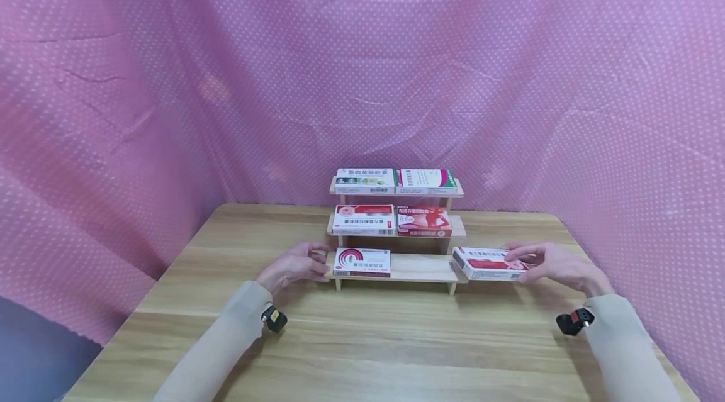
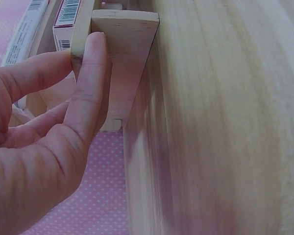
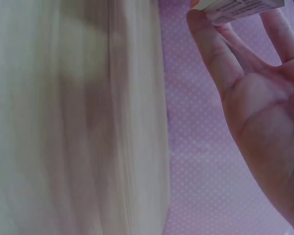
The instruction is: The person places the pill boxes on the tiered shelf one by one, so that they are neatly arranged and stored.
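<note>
My left hand (image 1: 293, 265) pinches the left end of the lowest step of a three-tier wooden display rack (image 1: 421, 267). In the left wrist view, thumb and fingers sit on either side of the board's end (image 2: 125, 36). My right hand (image 1: 557, 268) holds a red-and-white medicine box (image 1: 481, 262) by its right end. That box is at the right end of the lowest step, its left edge overlapping the board in the head view. Only a printed corner of the box (image 3: 245, 9) shows in the right wrist view. On the lowest step's left half lies a white medicine box with pink arcs (image 1: 362, 262).
The middle step carries a red-and-white box (image 1: 364, 219) and a red box (image 1: 423, 221). Two more medicine boxes, one white and green (image 1: 364, 180) and one with a magenta curve (image 1: 425, 180), lie on top. Behind the wooden table (image 1: 368, 339) hangs a pink dotted cloth (image 1: 362, 75).
</note>
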### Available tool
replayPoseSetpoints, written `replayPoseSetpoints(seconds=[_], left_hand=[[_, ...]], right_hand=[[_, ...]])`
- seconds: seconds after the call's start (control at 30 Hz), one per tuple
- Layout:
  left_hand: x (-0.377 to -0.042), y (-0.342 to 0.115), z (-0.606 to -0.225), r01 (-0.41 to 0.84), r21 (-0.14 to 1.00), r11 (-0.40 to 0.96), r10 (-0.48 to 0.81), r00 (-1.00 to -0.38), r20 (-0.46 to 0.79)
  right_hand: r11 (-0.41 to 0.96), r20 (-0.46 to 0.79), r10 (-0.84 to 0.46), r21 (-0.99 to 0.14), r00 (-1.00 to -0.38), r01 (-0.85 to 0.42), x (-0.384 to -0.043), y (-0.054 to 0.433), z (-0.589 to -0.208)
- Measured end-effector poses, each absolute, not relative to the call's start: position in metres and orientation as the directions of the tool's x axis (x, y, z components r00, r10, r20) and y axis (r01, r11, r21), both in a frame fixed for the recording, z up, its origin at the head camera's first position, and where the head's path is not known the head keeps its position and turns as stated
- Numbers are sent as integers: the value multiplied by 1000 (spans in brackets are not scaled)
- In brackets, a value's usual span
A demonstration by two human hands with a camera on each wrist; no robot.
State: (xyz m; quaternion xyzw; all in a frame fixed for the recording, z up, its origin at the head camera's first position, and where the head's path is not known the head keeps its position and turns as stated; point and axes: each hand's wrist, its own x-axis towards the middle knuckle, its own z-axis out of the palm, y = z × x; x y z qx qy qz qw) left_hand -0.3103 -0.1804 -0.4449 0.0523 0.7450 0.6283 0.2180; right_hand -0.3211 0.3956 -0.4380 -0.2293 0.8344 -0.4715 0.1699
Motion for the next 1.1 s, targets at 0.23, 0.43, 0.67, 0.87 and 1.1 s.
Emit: replayPoseSetpoints(seconds=[0.23,0.43,0.67,0.87,1.1], left_hand=[[-310,-183,-446,-190,962,198,364,-897,-252],[-310,-184,-449,-191,960,204,357,-899,-254],[-310,-182,-450,-191,964,188,356,-901,-248],[-308,-181,-449,-187,963,193,357,-901,-246],[-308,-183,-449,-180,968,174,367,-900,-234]], right_hand=[[372,-30,-601,-895,-798,-246,-320,372,-440],[382,-12,-607,-881,-795,-279,-317,340,-439],[445,10,-524,-849,-852,-284,-309,302,-439],[428,27,-496,-862,-868,-271,-304,280,-444],[372,69,-464,-889,-883,-266,-303,265,-447]])
